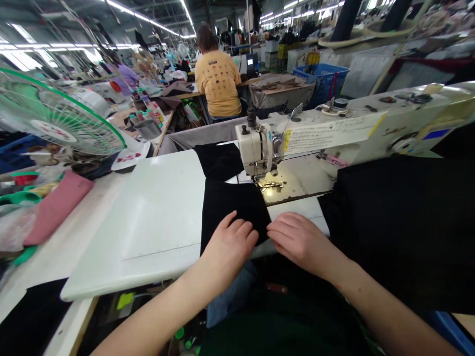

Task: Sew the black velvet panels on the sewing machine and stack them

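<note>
Obs.: my left grip (235, 237) lay palm down on the near part of the black fabric panel (233, 200), its fingers partly curled; with the thumb hidden, I could not tell whether it pinched anything. My right grip (291, 235) was just beside it, fingers bent and bunched, tips at the panel's right edge; whether they had hold of it, I could not tell.

The panel lay under and beyond the left grip on the white counter (159, 212), its far right corner near the needle area of the sewing machine (256, 148). A second black piece (218, 160) lay farther beyond. Right of the right grip: a large black fabric pile (401, 222). Well left of the left grip: pink cloth (57, 207) and a green-rimmed fan (55, 121).
</note>
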A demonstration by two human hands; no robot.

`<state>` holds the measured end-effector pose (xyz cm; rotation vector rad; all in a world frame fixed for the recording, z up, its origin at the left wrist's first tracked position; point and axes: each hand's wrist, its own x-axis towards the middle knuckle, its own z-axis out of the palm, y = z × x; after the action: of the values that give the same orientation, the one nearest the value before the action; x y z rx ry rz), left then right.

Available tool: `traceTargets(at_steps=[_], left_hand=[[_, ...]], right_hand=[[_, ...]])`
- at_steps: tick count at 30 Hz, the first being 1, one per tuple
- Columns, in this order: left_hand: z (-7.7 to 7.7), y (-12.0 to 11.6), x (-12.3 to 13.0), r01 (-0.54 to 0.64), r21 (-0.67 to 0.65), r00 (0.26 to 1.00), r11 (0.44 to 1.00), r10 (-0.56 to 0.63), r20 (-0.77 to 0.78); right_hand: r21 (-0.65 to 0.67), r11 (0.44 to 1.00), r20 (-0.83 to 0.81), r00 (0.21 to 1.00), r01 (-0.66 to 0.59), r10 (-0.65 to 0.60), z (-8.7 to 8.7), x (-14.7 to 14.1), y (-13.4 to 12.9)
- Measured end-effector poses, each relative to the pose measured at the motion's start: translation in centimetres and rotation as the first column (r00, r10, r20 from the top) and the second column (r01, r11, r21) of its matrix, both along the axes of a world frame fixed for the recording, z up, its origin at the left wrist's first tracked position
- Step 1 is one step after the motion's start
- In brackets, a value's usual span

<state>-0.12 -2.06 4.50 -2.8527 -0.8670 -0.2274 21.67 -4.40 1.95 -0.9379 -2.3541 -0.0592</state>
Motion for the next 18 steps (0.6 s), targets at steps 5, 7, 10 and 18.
traceTargets(at_steps=[5,7,10,18], left_hand=[[-2.3,-1.8,0.5,0.026,-0.273,0.999,0.962,-0.016,0.040],[-2.9,-1.5,1.0,0.017,-0.332,0.990,0.943,0.031,0.140],[-3.3,-0.7,1.5,0.026,-0.363,0.984,0.931,0.041,0.176],[-3.1,0.3,1.5,0.055,-0.430,0.982,0.901,0.030,0.188]], right_hand=[[-0.148,0.988,-0.043,0.998,0.043,-0.050,-3.7,0.5,-1.4],[-0.181,0.982,-0.138,0.987,0.062,-0.087,-4.8,0.6,-2.1],[-0.202,0.969,-0.319,0.926,0.141,-0.201,-5.8,0.3,-3.4],[-0.193,0.961,-0.340,0.905,0.197,-0.254,-6.7,-0.5,-4.7]])
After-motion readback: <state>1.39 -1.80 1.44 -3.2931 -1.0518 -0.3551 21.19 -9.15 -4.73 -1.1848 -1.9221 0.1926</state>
